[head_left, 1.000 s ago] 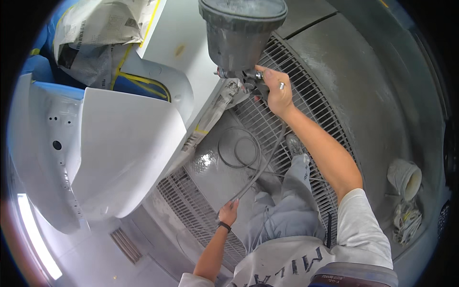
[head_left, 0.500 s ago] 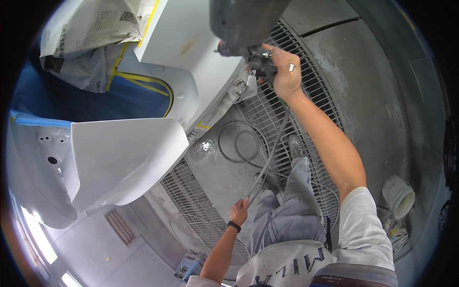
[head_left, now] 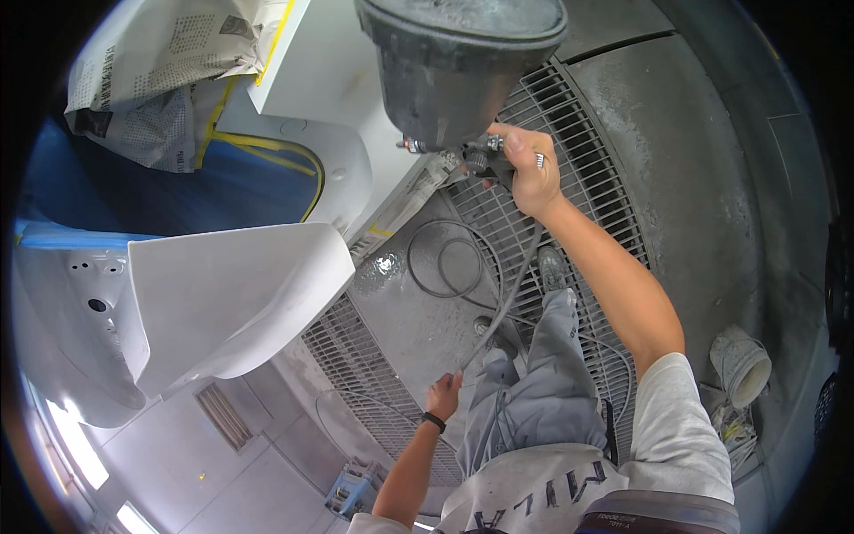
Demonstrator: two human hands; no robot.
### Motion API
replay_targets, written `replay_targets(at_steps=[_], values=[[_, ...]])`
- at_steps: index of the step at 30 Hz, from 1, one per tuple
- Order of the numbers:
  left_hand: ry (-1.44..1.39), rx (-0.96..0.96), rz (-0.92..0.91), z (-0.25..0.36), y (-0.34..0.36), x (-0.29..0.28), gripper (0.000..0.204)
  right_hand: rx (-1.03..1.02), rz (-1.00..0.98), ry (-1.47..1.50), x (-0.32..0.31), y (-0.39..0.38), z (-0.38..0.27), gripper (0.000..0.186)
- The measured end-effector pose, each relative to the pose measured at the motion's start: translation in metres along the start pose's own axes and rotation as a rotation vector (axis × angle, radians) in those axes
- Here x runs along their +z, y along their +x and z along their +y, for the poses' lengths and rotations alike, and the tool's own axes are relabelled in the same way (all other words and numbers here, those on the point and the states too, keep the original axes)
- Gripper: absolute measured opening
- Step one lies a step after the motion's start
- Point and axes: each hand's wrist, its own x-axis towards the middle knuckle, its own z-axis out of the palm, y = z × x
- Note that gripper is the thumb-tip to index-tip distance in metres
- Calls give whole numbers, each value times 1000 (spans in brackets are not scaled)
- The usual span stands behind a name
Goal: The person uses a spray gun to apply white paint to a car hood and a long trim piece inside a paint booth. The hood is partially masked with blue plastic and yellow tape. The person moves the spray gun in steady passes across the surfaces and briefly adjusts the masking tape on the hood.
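My right hand [head_left: 532,173] is closed round the handle of a spray gun [head_left: 478,160]. Above the gun stands its large dark grey paint cup [head_left: 445,89], which hides part of the grating behind. The nozzle points left toward a pale grey car body panel [head_left: 325,80]. From the handle a grey air hose [head_left: 504,307] runs down to my left hand [head_left: 442,395], whose fingers are wrapped round it. To the left, a white car door [head_left: 236,294] stands open beside the body.
Printed masking paper [head_left: 178,80] and blue sheeting [head_left: 169,191] with yellow tape cover the door opening. Loops of hose [head_left: 411,258] lie on the floor. Slatted gratings [head_left: 583,169] run underfoot. A whitish bucket [head_left: 741,365] lies at right; a blue crate [head_left: 351,488] sits lower down.
The spray gun has tipped and lowered, bringing its cup's lid into view, and my right hand has come slightly nearer. My left hand stays on the air hose, almost unmoved.
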Motion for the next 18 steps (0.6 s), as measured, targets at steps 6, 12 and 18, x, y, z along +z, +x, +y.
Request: replay_targets(at_steps=[6, 12, 18], values=[[-66, 73, 10, 0, 4, 15, 53, -32, 66, -25, -13, 14, 0, 65], [-117, 49, 21, 3, 12, 10, 54, -116, 254, -119, -23, 26, 6, 67], [-4, 2, -14, -5, 3, -2, 56, 62, 147, -86, -12, 2, 14, 64]])
